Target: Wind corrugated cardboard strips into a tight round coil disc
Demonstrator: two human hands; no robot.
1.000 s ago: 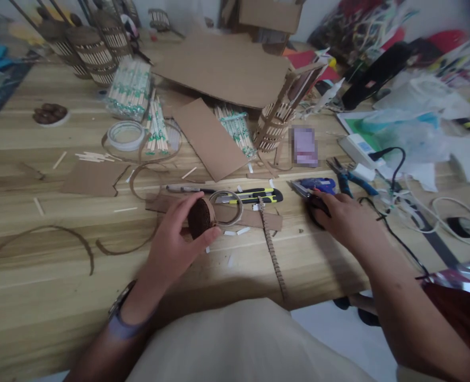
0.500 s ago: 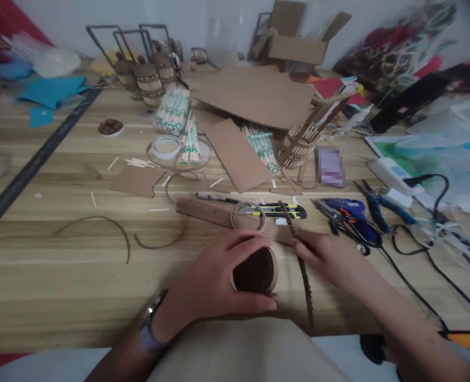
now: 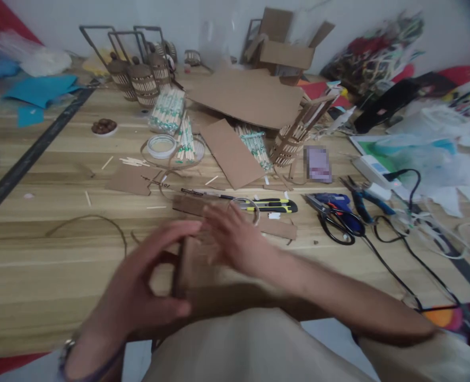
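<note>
My left hand [image 3: 139, 286] curves its thumb and fingers around a small round cardboard piece [image 3: 182, 268], tipped so that its rim shows edge-on. Beside it, my right hand [image 3: 235, 239] is smeared by motion, its fingers stretched out and no object visible in them. A dark narrow strip with printed marks [image 3: 158, 182] lies beyond the hands, to the left. Just past the right fingers are a roll ring of tape [image 3: 254, 212], a flat brown cardboard strip [image 3: 185, 206] and a yellow-black utility knife [image 3: 277, 205].
On the right lie scissors [image 3: 332, 215], a blue glue gun [image 3: 354, 225], pliers [image 3: 364, 201] and loose cables. Farther back are bundles of sticks [image 3: 185, 140], a large cardboard sheet [image 3: 246, 95] and several stick-covered barrels [image 3: 143, 85]. A bowl of brown beads [image 3: 103, 127] stands at left.
My left hand has moved left with the round cardboard piece and turned it edge-on. The right hand has let go of the dark strip, now lying farther left, and has come beside the left.
</note>
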